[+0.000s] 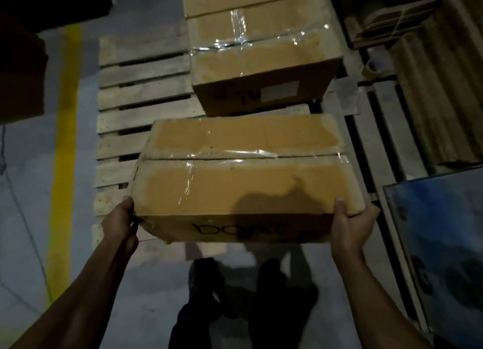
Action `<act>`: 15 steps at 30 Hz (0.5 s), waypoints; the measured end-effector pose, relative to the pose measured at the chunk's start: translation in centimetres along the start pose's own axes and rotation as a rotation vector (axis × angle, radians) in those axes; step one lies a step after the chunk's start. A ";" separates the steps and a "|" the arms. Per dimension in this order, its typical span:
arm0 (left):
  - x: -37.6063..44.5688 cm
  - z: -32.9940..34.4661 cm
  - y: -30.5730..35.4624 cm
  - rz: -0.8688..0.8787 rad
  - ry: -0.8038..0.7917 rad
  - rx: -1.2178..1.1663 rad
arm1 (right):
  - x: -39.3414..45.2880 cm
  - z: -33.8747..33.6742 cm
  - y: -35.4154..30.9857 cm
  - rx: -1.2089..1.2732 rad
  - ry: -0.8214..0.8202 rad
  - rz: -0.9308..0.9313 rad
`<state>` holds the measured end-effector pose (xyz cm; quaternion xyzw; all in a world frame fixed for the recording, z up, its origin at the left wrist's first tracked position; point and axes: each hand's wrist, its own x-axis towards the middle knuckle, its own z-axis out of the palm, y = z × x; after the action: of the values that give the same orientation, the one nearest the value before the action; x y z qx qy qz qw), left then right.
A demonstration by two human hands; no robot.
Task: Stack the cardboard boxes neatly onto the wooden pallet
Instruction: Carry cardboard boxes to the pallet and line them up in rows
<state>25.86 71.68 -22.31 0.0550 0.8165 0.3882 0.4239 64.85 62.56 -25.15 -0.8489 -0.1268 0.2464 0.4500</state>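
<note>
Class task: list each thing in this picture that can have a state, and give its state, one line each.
Carried box: taped shut, held above the pallet's near end.
Far box: taped shut, resting on the pallet.
Pallet: left slats bare.
Left hand: gripping the carried box.
Right hand: gripping it too.

Down the left side of your frame, a yellow floor line (66,150) runs top to bottom across the grey concrete floor (23,192). At the upper right you have a bundle of flattened cardboard sheets (394,19), with corrugated brown rolls or sheets (439,100) standing just below it. At the lower right, a blue printed panel (444,244) leans along the frame edge. At the upper left, a dark shape (21,69) is too dim to identify.
</note>
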 end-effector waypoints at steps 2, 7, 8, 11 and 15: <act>2.3 0.5 -1.9 0.005 -0.033 -0.017 | 1.6 1.7 1.6 0.028 -0.005 -0.013; 6.2 2.2 -7.4 0.129 -0.164 0.255 | 4.5 6.7 7.3 0.019 -0.021 0.189; 6.5 2.6 -8.1 0.145 -0.175 0.311 | 4.1 7.5 8.1 0.009 -0.018 0.243; 7.3 3.4 -9.0 0.235 -0.188 0.481 | 2.7 8.6 9.4 -0.024 -0.021 0.228; 8.0 4.5 -8.2 0.378 -0.160 0.774 | 1.8 9.4 9.0 0.049 0.029 0.301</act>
<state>26.01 72.01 -34.60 0.3881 0.8420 0.1191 0.3554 61.31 64.81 -37.58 -0.8505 0.0144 0.3018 0.4306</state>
